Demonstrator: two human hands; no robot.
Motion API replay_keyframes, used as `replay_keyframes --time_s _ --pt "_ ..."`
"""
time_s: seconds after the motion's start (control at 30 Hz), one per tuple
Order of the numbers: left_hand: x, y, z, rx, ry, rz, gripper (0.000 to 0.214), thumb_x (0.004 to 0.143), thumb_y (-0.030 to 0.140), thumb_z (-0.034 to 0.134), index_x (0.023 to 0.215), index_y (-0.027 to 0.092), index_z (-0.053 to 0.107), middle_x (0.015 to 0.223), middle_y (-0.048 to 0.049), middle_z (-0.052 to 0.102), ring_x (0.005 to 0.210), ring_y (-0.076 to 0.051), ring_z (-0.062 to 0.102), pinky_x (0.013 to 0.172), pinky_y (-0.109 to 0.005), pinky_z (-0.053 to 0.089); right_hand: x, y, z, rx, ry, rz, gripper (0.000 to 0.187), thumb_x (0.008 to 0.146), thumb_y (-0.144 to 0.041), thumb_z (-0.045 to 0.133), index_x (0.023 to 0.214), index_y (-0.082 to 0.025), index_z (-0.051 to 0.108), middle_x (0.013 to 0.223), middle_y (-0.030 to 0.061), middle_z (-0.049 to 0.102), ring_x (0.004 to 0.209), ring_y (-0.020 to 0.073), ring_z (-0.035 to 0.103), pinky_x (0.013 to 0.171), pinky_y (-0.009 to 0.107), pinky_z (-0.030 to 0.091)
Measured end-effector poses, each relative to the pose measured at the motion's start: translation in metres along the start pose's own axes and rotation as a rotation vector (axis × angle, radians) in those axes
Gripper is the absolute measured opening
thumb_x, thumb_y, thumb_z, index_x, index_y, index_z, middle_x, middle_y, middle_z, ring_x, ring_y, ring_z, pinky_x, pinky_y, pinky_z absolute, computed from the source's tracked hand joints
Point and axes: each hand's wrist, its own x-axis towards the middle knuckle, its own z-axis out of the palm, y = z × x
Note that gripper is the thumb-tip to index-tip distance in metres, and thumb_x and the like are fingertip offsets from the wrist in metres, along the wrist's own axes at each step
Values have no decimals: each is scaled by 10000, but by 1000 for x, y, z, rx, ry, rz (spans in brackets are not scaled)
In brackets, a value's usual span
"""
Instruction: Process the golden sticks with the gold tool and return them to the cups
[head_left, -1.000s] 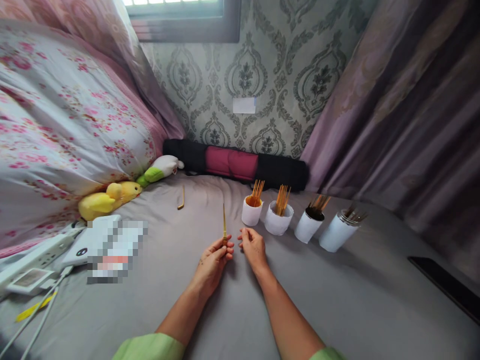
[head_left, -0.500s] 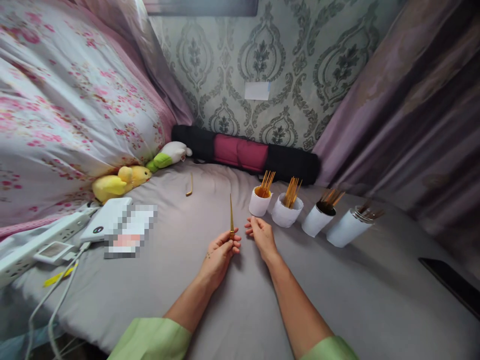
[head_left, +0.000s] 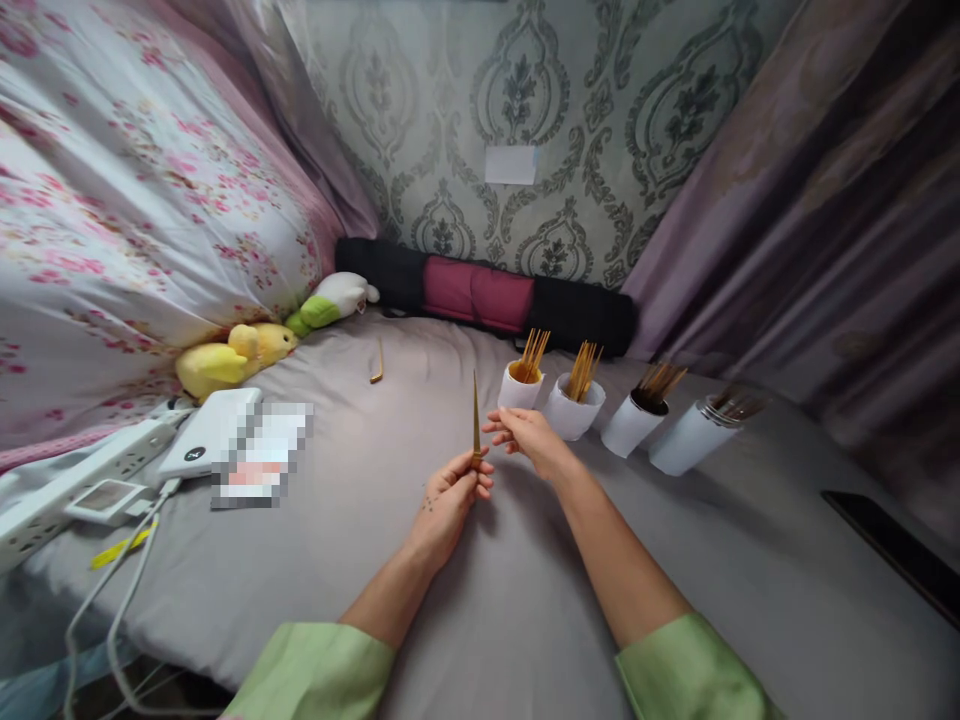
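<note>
My left hand (head_left: 450, 500) is closed around the lower end of a slim gold pointed tool (head_left: 475, 415), which stands upright with its tapered tip up; I cannot tell its exact kind. Just to the right, my right hand (head_left: 534, 440) hovers with loosely curved fingers apart and nothing visible in them. It is close in front of a white-wrapped cup (head_left: 520, 393) of thin brown sticks (head_left: 535, 355). A small bent gold tool (head_left: 377, 364) lies on the grey sheet farther back, left of the hands.
More white-wrapped cups (head_left: 574, 413) with sticks stand in a row to the right. A black and maroon long bag (head_left: 478, 290) lies along the wall. Plush toys (head_left: 240, 358), a white power bank (head_left: 210, 432) and a power strip (head_left: 82, 485) are left; a black flat object (head_left: 889, 550) lies right.
My right hand has turned and moved slightly up toward the tool's tip. My left hand with the gold tool has shifted a little to the right. The view has tilted slightly downward.
</note>
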Motion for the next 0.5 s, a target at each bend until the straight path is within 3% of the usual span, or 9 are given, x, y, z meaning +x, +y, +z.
replay_keyframes --time_s 0.27,0.5 --pt "1 -7 -2 76 -58 36 322 724 208 570 1034 143 622 854 -62 584 696 -103 514 624 -225 399 4 -15 6 12 -77 10 221 845 -295 465 838 -106 580 891 118 666 494 60 554 386 152 355" --pt "0 -6 0 74 -77 -12 327 711 193 576 1026 128 635 849 -74 593 681 -107 518 622 -237 406 5 -21 4 -19 -105 -15 219 839 -300 473 788 -114 578 855 112 678 461 51 536 357 139 329"
